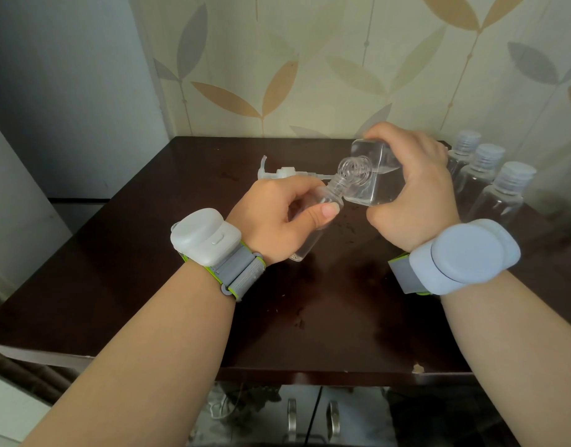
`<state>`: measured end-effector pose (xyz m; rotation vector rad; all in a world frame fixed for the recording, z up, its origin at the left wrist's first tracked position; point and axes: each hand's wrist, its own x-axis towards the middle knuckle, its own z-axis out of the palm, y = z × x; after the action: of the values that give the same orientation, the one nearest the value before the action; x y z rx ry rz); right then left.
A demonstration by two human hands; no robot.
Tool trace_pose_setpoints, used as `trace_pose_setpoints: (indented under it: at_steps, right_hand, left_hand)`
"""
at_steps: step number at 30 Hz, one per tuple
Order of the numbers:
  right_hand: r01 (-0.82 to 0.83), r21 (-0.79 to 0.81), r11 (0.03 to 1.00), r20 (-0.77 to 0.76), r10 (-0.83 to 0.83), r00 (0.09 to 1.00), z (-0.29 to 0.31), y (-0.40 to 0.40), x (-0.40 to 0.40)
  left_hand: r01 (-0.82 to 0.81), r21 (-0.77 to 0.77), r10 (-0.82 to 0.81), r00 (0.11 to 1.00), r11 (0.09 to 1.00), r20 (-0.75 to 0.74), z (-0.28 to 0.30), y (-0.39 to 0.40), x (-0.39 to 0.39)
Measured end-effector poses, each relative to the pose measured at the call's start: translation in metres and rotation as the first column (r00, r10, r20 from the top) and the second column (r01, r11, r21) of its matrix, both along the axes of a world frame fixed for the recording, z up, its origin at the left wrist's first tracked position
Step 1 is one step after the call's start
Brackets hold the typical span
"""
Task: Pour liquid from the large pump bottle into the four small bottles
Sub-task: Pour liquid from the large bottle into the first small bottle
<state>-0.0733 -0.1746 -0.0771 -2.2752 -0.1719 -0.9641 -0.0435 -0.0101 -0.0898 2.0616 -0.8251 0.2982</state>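
My right hand (416, 191) grips the large clear bottle (371, 175), tipped over to the left with its threaded mouth open and clear liquid inside. My left hand (277, 217) holds a small clear bottle (313, 233) tilted, its open neck just under the large bottle's mouth. The pump head (277, 171) lies on the dark table (148, 269) behind my left hand. Three small capped bottles (490, 185) stand in a row at the right, beside the wall.
Drops of liquid spot the table top around the middle. The table's front edge runs below my forearms, with cabinet handles (313, 417) underneath. A leaf-patterned wall stands right behind the table, and a pale wall at the left.
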Motion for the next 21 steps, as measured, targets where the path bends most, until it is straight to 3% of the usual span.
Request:
trace_pose_setpoints:
  at_steps: [21]
  right_hand:
    - [0.01, -0.021, 1.0, 0.006, -0.01, 1.0, -0.0012, -0.0004, 0.0008]
  left_hand:
    - [0.012, -0.005, -0.012, 1.0, 1.0, -0.002, -0.0001, 0.0001, 0.0009]
